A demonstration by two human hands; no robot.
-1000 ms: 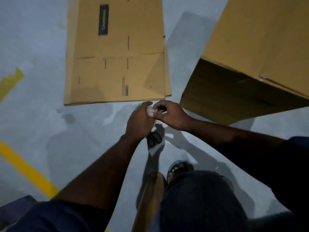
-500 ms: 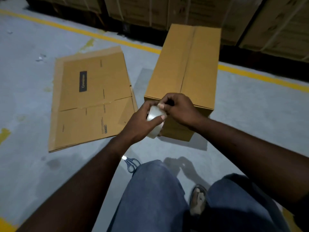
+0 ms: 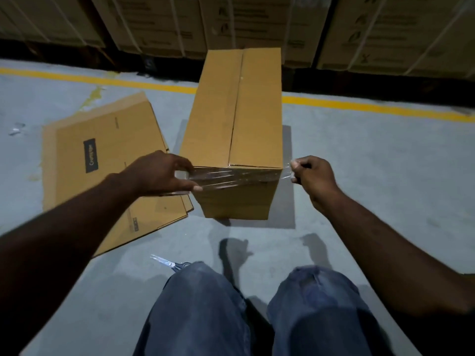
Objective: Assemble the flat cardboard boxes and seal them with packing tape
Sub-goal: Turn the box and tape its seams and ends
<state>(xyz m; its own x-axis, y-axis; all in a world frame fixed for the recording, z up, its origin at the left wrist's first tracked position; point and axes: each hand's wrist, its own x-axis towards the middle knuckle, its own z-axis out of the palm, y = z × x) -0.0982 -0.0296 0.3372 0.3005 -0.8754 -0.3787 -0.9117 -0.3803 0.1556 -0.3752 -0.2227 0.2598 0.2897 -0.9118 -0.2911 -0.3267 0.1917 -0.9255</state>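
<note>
An assembled brown cardboard box (image 3: pixel 236 119) stands on the grey floor in front of me, its top flaps meeting along a centre seam. My left hand (image 3: pixel 162 173) grips a roll of clear packing tape (image 3: pixel 183 174) at the box's near left corner. My right hand (image 3: pixel 312 173) pinches the tape's free end just past the near right corner. A strip of clear tape (image 3: pixel 236 176) stretches between both hands across the box's near upper edge. A stack of flat cardboard boxes (image 3: pixel 108 160) lies on the floor to the left, partly under my left arm.
Scissors (image 3: pixel 167 263) lie on the floor by my left knee (image 3: pixel 200 283). A yellow floor line (image 3: pixel 359 106) runs behind the box. Stacked strapped cartons (image 3: pixel 257 21) line the back. Small scraps (image 3: pixel 15 128) lie at far left.
My hands have moved apart, drawing a strip of tape out across the near end of the box. The view has tilted up from the floor to the box and the cartons behind.
</note>
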